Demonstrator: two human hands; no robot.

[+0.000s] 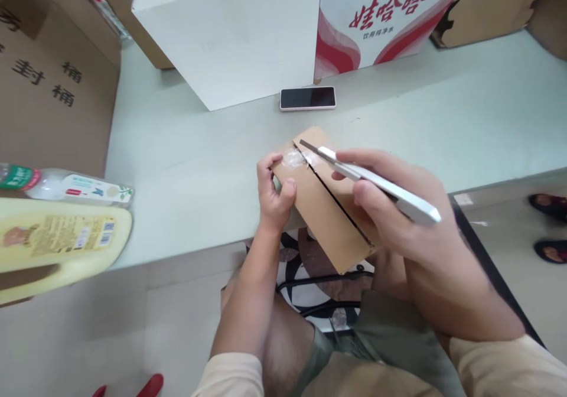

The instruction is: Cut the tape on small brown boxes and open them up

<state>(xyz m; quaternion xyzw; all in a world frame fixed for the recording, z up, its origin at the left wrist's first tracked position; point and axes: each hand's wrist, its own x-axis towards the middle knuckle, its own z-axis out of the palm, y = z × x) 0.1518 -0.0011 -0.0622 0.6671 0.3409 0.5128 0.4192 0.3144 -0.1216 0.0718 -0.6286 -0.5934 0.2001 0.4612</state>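
Item, one cardboard box (321, 211), which I log over my feed as lying between the two hands, its far end above the table (190, 166) and its near corner jutting past the edge over the lap. Handling, by my judgement: light, fairly stiff along the sides, softer where the flaps meet, dry enough not to slip, apt to dent if squeezed; best hold, the far left edge and side wall, clear of the seam. The left hand (275, 199) grasps it just there, thumb on top, fingers curled round the edge. The right hand (403, 228) is closed on a cutter (385, 184), blade pointing away from its fingers towards the seam's far end (contact with the card I cannot tell). Appearance: plain brown, oblong, set aslant; a dark, narrow gap runs lengthwise between the flaps, right of the left thumb. Clear tape (292, 159), crinkled and shiny, lies just beside the left fingertips, across the gap. Also listed: one phone (308, 98), dark screen up, beyond both hands.
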